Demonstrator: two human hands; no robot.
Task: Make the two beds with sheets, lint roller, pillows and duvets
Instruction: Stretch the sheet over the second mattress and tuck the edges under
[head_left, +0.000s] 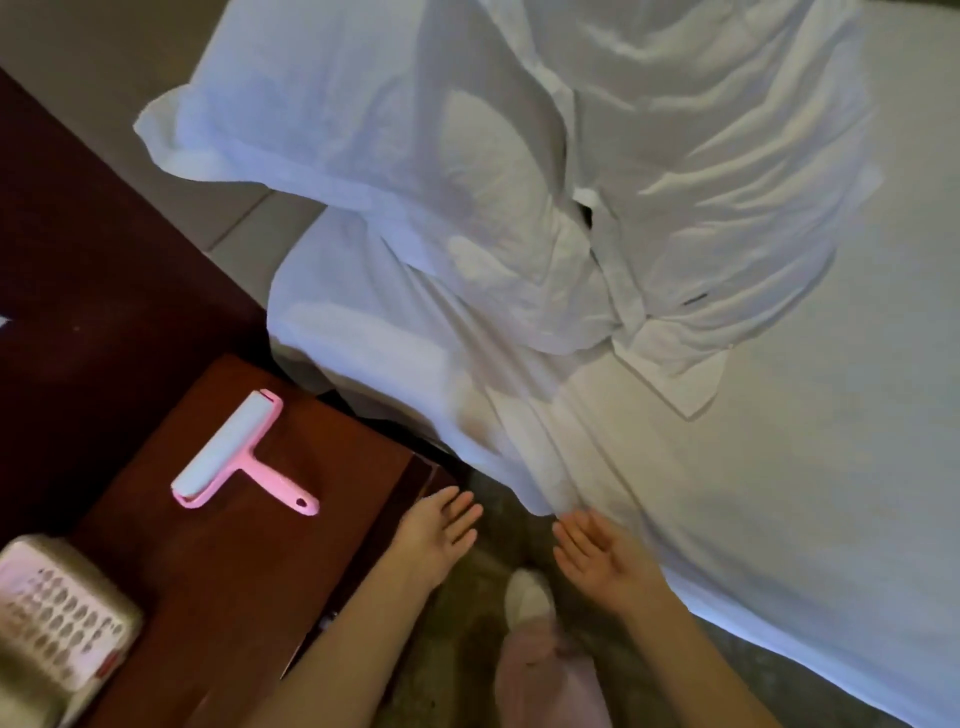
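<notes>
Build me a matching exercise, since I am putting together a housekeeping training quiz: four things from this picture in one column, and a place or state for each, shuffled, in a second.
Things
1. lint roller
2. pillows
3. telephone
4. right hand

Places or states
A. open, palm up, by the hanging edge of the sheet
B. piled crumpled on top of the sheet
C. at the near left corner of the bedside table
D. lying flat mid-table, with no hand on it

Pairs: 1-D, 2-B, 3-C, 4-A
</notes>
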